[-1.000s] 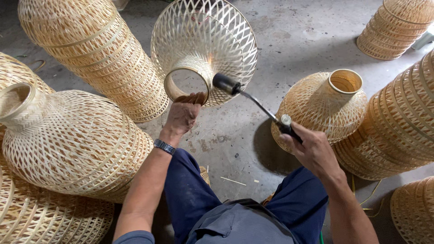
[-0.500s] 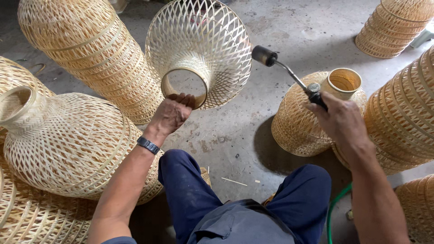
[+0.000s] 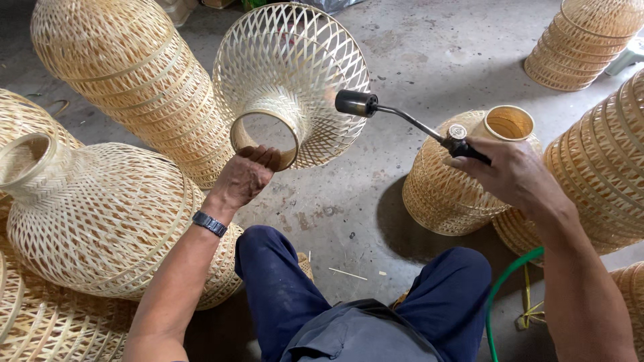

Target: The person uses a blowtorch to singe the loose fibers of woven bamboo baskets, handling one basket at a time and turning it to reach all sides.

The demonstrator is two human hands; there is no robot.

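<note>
Gripping an open-weave bamboo shade [image 3: 295, 74] by its neck — left hand [image 3: 245, 177], right hand [image 3: 513, 174] clamped on a torch [image 3: 402, 121]

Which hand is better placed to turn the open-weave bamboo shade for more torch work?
Left. The left hand already grips the neck ring of the bamboo shade, holding it tilted off the floor. The right hand is occupied holding the torch, apart from the shade.

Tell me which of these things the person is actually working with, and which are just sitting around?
In use:
- left hand gripping the neck ring of the open-weave bamboo shade
- right hand holding the gas torch

Lying about:
- stacked woven shades
- large woven shade
- small woven shade
- green hose
</note>
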